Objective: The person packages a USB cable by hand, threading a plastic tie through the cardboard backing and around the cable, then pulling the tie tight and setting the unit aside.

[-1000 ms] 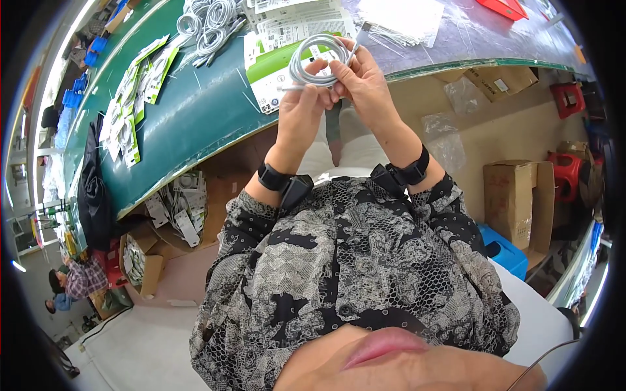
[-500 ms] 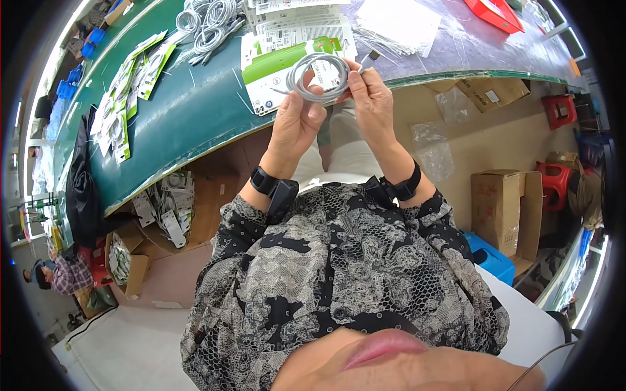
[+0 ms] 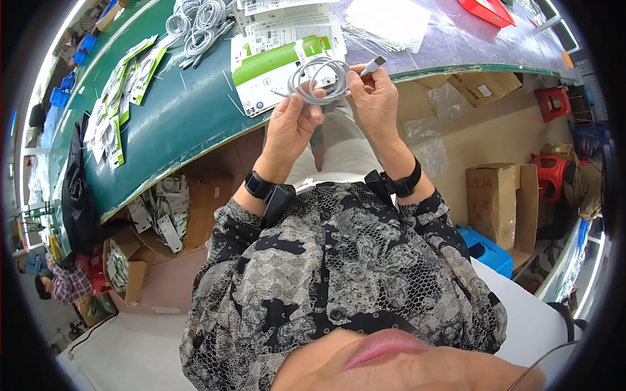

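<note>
A coiled grey cable (image 3: 319,64) is held up between my two hands over the table's near edge. My left hand (image 3: 297,120) pinches the coil at its lower left, with a thin cable end poking out beside the thumb. On the other side, my right hand (image 3: 373,94) grips the coil's right part, and a plug (image 3: 373,64) sticks out past its fingers. Just behind the coil lie white and green printed cards (image 3: 261,94) in a stack.
More coiled cables (image 3: 205,32) lie at the back. Green and white packages (image 3: 114,111) form a row at left. Thin white strips (image 3: 375,40) lie by a white sheet (image 3: 398,19) and a red tray (image 3: 489,12). Cardboard boxes (image 3: 492,202) stand on the floor.
The plug at my right hand now sticks out further up and to the right, more plainly seen. Both hands still hold the coil. The whole view has shifted slightly.
</note>
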A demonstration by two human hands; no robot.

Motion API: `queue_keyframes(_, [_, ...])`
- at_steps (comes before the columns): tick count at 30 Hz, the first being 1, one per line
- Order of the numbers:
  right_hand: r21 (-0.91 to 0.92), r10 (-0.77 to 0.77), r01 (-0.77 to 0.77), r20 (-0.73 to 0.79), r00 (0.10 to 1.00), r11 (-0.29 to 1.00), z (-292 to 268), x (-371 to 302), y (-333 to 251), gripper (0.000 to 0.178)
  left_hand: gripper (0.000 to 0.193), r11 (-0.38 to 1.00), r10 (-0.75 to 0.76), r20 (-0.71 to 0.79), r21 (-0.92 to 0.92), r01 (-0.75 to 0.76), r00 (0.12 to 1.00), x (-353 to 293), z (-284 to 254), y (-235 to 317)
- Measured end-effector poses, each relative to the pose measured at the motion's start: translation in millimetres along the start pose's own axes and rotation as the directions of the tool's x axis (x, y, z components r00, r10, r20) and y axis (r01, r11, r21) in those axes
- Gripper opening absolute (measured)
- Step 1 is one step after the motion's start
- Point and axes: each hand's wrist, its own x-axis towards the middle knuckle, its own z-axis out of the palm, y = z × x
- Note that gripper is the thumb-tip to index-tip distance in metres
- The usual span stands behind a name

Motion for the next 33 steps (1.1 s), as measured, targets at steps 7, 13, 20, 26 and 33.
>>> queue_keyframes(7, [0.255,0.122,-0.124,0.023,0.992,0.959,-0.7,3.1,8.2,0.009,0.042,1.000,-0.024,0.014,0.008,0.024,1.000,-0.6,-2.0,-2.2])
queue_keyframes(13, [0.331,0.060,-0.070,0.038,0.997,0.941,-0.8,-3.4,8.1,0.012,0.041,0.992,-0.049,-0.051,-0.119,0.042,0.997,-2.6,-7.4,-2.3])
queue_keyframes(20, [0.327,0.122,-0.165,0.148,0.981,0.931,-9.0,0.8,14.9,0.008,0.041,0.995,-0.079,-0.074,-0.070,0.073,0.994,2.8,-7.5,-0.9])
queue_keyframes(26, [0.400,0.187,-0.311,0.319,0.929,0.862,-16.7,-2.5,-1.3,0.006,0.039,0.991,-0.121,-0.108,-0.070,0.114,0.987,-1.9,-11.8,-1.3])
queue_keyframes(33, [0.334,0.254,-0.437,0.471,0.845,0.835,-31.3,-8.2,5.1,0.009,0.042,0.960,-0.222,-0.126,0.146,0.240,0.967,-18.7,2.7,9.8])
